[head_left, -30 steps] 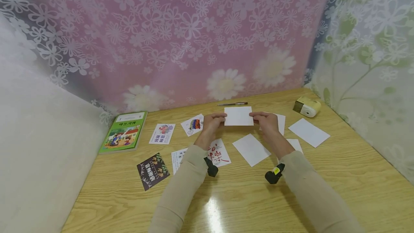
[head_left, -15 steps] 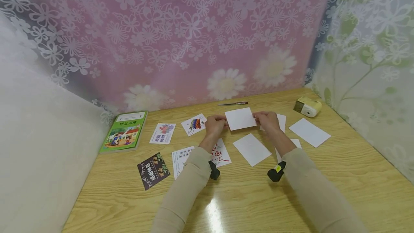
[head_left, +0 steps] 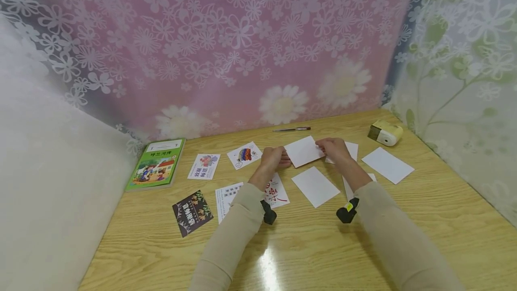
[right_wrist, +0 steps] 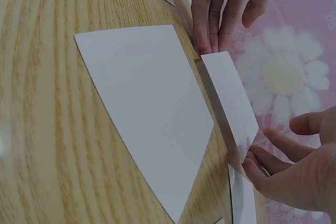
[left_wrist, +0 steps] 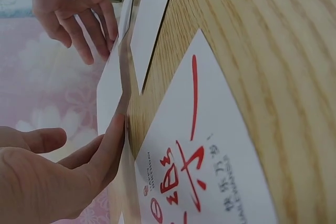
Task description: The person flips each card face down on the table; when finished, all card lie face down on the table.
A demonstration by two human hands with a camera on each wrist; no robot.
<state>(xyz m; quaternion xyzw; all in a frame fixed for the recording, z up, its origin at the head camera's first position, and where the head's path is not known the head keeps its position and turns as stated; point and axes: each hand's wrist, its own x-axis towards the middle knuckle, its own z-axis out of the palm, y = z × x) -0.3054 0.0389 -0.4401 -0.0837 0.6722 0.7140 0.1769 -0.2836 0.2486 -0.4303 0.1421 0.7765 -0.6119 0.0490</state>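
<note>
We see a white card (head_left: 304, 152) tilted above the table (head_left: 323, 255), held at its ends between both hands; whether its lower edge touches wood we cannot tell. The left hand (head_left: 274, 161), between eight and nine o'clock of it, has straight fingers against one end, thumb apart; the right hand (head_left: 335, 151), at three o'clock, has lightly bent fingers at the other, thumb also clear. With no thumb closing over it, we judge the card could slip, or bow if we squeezed inward. Dropped, it might slide onto the blank card (head_left: 316, 187) at six o'clock. Our only container-like thing is what looks like a sharpener (head_left: 385, 132), near three o'clock, its contents unreadable.
</note>
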